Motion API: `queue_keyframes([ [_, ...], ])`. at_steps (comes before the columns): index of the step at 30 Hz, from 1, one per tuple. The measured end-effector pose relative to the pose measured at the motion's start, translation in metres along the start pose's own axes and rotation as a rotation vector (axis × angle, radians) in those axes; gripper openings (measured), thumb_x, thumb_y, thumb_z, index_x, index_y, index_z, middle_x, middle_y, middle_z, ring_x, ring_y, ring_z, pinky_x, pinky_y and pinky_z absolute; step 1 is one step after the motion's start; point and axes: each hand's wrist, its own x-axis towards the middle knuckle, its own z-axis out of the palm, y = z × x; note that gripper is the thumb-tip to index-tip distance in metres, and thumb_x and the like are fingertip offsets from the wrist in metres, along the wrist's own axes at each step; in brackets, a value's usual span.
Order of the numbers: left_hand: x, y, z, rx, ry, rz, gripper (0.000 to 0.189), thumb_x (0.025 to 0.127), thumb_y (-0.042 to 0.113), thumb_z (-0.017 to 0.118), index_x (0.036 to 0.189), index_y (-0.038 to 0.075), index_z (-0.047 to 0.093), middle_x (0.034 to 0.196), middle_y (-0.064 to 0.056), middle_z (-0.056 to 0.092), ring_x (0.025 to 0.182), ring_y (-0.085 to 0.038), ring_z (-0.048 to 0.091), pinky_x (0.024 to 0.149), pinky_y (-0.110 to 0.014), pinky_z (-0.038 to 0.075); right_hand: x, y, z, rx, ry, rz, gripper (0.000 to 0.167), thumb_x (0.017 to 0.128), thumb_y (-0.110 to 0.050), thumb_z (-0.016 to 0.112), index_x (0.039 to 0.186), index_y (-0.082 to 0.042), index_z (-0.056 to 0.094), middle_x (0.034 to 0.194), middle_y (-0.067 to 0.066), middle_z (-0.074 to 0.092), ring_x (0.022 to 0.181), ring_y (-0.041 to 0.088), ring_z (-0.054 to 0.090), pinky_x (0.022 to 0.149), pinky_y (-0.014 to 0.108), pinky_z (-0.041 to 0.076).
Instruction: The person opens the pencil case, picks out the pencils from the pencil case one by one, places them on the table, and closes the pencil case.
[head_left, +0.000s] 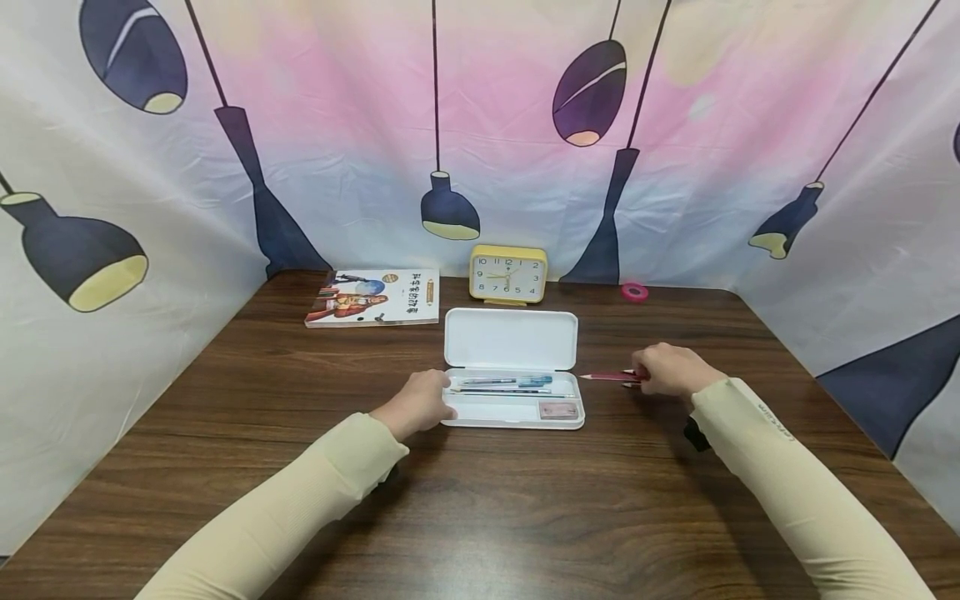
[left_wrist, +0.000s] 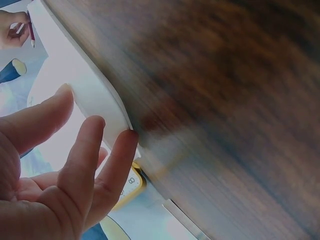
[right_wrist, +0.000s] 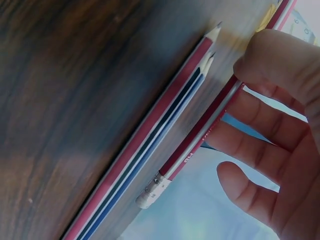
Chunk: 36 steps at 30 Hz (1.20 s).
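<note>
A white pencil case (head_left: 491,410) lies on the table with its lid raised. In it are a pen with a light-blue cap (head_left: 534,381), several slim pens or pencils and a pink block (head_left: 558,410). My left hand (head_left: 420,402) holds the case by its left end, thumb and fingertips at the edge in the left wrist view. To the right of the case, my right hand (head_left: 672,369) pinches a red striped pencil (right_wrist: 200,130) with a white eraser end. Beside it on the table lie a red pencil (right_wrist: 150,117) and a blue-and-black striped pencil (right_wrist: 149,146).
Behind the case stands a yellow clock (head_left: 508,275). A book (head_left: 382,297) lies at the back left, and a pink ring-shaped roll (head_left: 634,292) at the back right. A printed cloth (head_left: 360,108) hangs along the table's back edge and sides.
</note>
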Motion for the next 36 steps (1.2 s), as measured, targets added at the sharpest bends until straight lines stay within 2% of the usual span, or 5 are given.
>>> queue_keyframes([
  [10,-0.002,0.001,-0.001,-0.014,-0.007,-0.012,0.047,0.07,0.009,0.071,0.11,-0.008,0.054,0.11,-0.02,0.053,0.105,-0.031,0.047,0.086,-0.039,0.038,-0.007,0.008,0.006,0.021,0.011,0.003,0.012,0.071,-0.003,0.06,0.069,-0.011,0.05,0.061,-0.002,0.043,0.053,0.012,0.037,0.046,0.027,0.03],
  [19,-0.003,0.002,-0.001,-0.012,0.009,0.009,0.046,0.07,0.008,0.072,0.109,-0.008,0.054,0.108,-0.02,0.055,0.104,-0.032,0.047,0.086,-0.039,0.039,-0.009,0.014,0.008,0.026,0.007,0.006,0.016,0.07,-0.002,0.059,0.067,-0.013,0.047,0.06,-0.001,0.04,0.053,0.012,0.035,0.046,0.027,0.026],
  [24,-0.003,0.002,-0.002,-0.005,0.03,0.035,0.045,0.068,0.009,0.073,0.106,-0.008,0.055,0.105,-0.02,0.056,0.102,-0.033,0.048,0.085,-0.04,0.039,-0.013,0.018,0.007,0.028,-0.008,0.01,0.016,0.071,-0.003,0.06,0.068,-0.012,0.048,0.061,-0.001,0.04,0.053,0.012,0.035,0.047,0.027,0.027],
  [36,-0.004,0.0,-0.001,-0.006,0.033,0.039,0.046,0.068,0.009,0.073,0.106,-0.009,0.055,0.104,-0.02,0.056,0.102,-0.034,0.048,0.087,-0.04,0.038,-0.018,0.03,0.012,0.018,-0.044,0.057,0.012,0.072,-0.003,0.06,0.07,-0.01,0.05,0.063,0.0,0.043,0.054,0.013,0.038,0.047,0.027,0.029],
])
